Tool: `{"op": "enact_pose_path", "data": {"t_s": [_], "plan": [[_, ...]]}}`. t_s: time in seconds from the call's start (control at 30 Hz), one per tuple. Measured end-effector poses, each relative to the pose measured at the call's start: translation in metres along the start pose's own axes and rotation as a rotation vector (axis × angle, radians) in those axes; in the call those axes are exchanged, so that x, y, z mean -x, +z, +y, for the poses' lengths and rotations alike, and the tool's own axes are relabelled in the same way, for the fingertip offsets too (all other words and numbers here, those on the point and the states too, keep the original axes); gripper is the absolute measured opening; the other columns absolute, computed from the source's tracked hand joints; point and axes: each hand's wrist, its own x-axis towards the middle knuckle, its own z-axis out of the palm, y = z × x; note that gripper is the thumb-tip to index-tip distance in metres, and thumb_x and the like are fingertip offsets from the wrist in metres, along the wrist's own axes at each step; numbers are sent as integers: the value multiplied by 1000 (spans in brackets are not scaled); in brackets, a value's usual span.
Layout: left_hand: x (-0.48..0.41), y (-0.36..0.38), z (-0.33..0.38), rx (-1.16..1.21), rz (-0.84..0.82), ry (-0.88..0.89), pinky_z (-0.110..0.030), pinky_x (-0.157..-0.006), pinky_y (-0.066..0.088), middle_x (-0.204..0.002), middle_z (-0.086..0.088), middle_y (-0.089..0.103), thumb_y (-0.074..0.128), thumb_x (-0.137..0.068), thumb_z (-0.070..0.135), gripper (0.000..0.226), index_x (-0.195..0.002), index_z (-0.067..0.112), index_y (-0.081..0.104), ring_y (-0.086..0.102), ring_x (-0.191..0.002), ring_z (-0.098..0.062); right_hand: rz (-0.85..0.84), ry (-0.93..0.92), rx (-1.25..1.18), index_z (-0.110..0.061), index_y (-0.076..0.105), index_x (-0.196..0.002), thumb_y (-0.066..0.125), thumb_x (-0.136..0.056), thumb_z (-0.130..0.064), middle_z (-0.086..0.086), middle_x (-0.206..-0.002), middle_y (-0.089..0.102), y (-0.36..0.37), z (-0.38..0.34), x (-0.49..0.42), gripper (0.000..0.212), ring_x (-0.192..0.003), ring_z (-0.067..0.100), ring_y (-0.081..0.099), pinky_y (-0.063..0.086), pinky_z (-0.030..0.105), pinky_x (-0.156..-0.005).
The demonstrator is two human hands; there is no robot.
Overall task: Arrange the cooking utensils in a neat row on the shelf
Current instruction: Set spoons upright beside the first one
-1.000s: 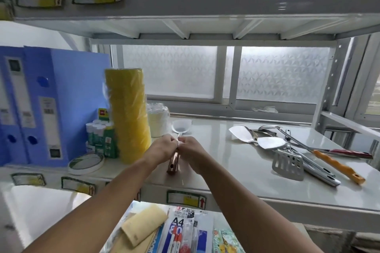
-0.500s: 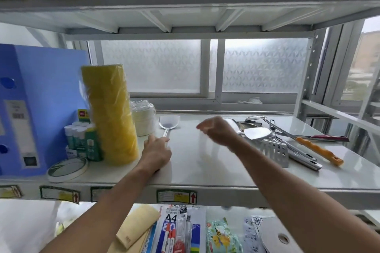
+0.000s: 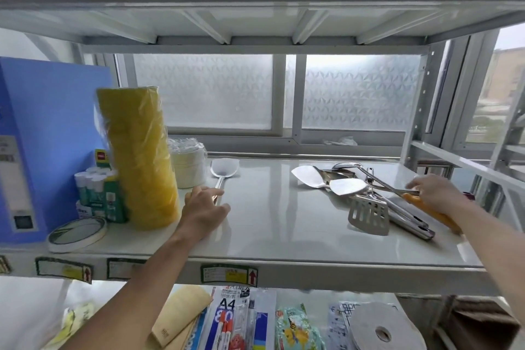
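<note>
The left hand (image 3: 205,209) lay palm down on the shelf (image 3: 284,236), fingers loosely spread, covering the near end of a steel spatula (image 3: 224,169) whose blade pointed far, just right of a white tub (image 3: 189,163). Whether it gripped the handle could not be told. The right hand (image 3: 434,193) reached to the pile of utensils at the right of the shelf, its fingers curled around the orange handle (image 3: 426,209) of one of them, thumb on top. That pile lay crossed and touching: two flat turners (image 3: 311,176) with blades toward the left, a slotted turner (image 3: 369,214) nearest, tongs (image 3: 409,219) beneath, and a spoon (image 3: 348,165) farthest. A yellow roll (image 3: 139,156) stood upright left of the left hand, with glue sticks (image 3: 95,193), a tape ring (image 3: 76,233) and a blue binder (image 3: 42,136) further left.
</note>
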Motion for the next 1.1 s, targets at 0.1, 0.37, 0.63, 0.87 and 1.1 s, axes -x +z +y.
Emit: {"op": "enact_pose_path", "data": {"t_s": [0.1,0.37,0.63,0.87,1.1], "plan": [[1,1,0,16,13,14,-39,-113,30,-145,-10,47,64,-88,21,44,-132,19,65,34,-139,-28,-80,-46,-3,-16,69,-122,57,-99,-10,16,-128,69,-5,5,2,26,-119,33,63,44,36,-97],[3,4,-2,-32,49,44,-37,-109,34,-141,-8,48,64,-91,23,36,-126,19,68,37,-136,-26,-175,-105,-60,-10,68,-119,57,-98,-49,9,-118,69,-14,-18,8,46,-112,32,63,46,43,-98],[2,5,-4,-23,48,53,-34,-103,36,-133,-3,49,61,-90,25,28,-117,22,69,41,-129,-21,-154,-327,172,-33,66,-132,63,-89,-9,8,-124,71,-1,-50,15,49,-105,24,65,47,30,-92],[2,6,-6,-25,60,63,-33,-102,37,-132,-3,50,61,-90,25,27,-116,22,69,43,-128,-21,-27,-363,551,-24,60,-119,49,-92,-2,7,-117,65,5,-71,14,37,-107,31,66,50,37,-80],[1,5,-6,-27,70,68,-32,-101,39,-130,-3,50,61,-90,25,25,-113,23,69,45,-124,-21,78,-418,644,-19,64,-103,53,-94,-13,6,-110,55,8,-77,10,16,-111,30,59,53,43,-90]]}}
